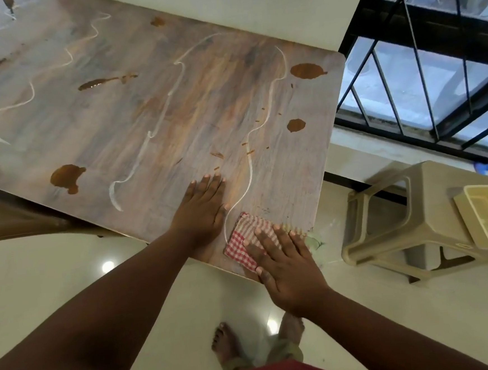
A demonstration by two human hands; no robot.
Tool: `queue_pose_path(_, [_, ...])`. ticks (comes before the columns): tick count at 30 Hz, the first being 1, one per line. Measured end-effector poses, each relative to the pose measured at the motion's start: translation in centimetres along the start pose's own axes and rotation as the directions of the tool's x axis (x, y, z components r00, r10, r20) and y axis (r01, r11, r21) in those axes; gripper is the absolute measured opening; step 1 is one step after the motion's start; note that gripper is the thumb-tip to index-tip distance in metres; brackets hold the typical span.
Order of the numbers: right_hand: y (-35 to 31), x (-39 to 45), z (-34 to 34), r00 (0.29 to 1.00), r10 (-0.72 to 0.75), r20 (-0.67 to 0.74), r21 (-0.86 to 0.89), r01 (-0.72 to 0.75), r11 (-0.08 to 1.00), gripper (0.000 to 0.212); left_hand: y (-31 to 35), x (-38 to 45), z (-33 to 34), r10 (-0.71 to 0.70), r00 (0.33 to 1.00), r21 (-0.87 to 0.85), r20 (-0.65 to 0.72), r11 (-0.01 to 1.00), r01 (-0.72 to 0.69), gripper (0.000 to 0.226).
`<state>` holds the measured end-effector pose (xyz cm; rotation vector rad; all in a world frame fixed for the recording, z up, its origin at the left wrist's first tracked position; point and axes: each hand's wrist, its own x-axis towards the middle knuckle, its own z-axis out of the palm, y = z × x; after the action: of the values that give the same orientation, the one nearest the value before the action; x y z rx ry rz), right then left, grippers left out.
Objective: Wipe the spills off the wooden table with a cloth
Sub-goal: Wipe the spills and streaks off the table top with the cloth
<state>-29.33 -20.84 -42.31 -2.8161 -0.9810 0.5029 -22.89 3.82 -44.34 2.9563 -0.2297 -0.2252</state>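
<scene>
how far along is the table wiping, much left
Barely begun. Nothing looks wiped clean yet. In hand: the right hand presses the checked cloth flat at the table's near corner, while the left hand rests flat beside it. Left: several brown spills and the wavy white lines across the top.

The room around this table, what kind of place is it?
Probably a room in a home. A wooden table stands on a glossy tiled floor, beside a barred window, with a plastic stool close by.
</scene>
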Motion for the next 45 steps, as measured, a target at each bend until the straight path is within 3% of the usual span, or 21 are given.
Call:
queue_pose_path(5, [-2.0,-1.8,1.1,0.993,-0.114,-0.020,-0.019,0.114,0.993,0.051,-0.1,0.0,0.1,0.008,1.000,0.002,-0.014,1.000,-0.008,0.064])
queue_pose_path(10, [0.4,-2.2,0.6,0.991,-0.134,-0.009,-0.056,0.133,0.989,0.051,-0.1,0.1,0.1,0.009,1.000,-0.001,-0.004,1.000,-0.009,0.061])
queue_pose_path(21, [5.5,3.3,-2.2,0.995,0.088,-0.040,-0.013,-0.088,0.996,0.059,0.0,-0.1,-0.1,-0.010,1.000,-0.005,0.017,1.000,0.010,0.061])
queue_pose_path(31, [1.5,-2.0,1.1,0.999,0.045,0.000,0.039,-0.044,0.998,0.050,-0.1,0.0,-0.1,-0.005,1.000,-0.013,0.013,1.000,0.005,0.062])
queue_pose_path(36, [3.3,-0.1,0.0,0.999,0.020,-0.044,0.014,-0.019,1.000,0.052,-0.1,0.0,0.1,0.014,1.000,-0.005,0.000,1.000,-0.014,0.063])
queue_pose_path(45, [10.4,7.8,-4.1,0.988,0.153,-0.029,0.002,-0.153,0.988,0.054,-0.1,-0.1,0.0,0.008,1.000,0.015,0.012,1.000,-0.008,0.069])
